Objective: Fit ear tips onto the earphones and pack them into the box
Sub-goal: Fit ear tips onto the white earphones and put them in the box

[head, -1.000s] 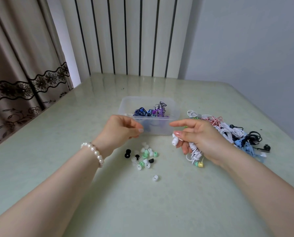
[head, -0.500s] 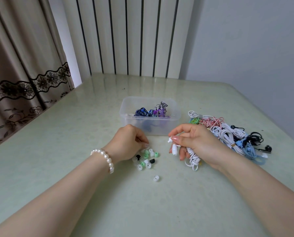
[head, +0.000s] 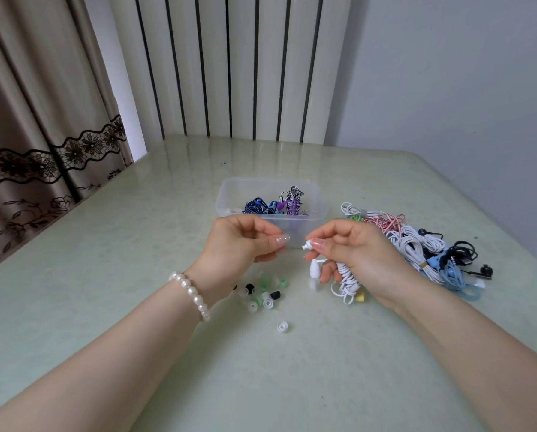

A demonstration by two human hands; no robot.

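Fitting step: right hand [head: 354, 254] pinching white earbud [head: 307, 244], coil in palm; left hand [head: 245, 241] pinched, tip unseen. Next: pushing tip on squarely.

Glossy pale-green surface [head: 136, 244] before a white, dark-striped panel [head: 229, 67]; lace-trimmed beige curtain [head: 27, 120] at left, plain grey wall [head: 463, 88] at right.
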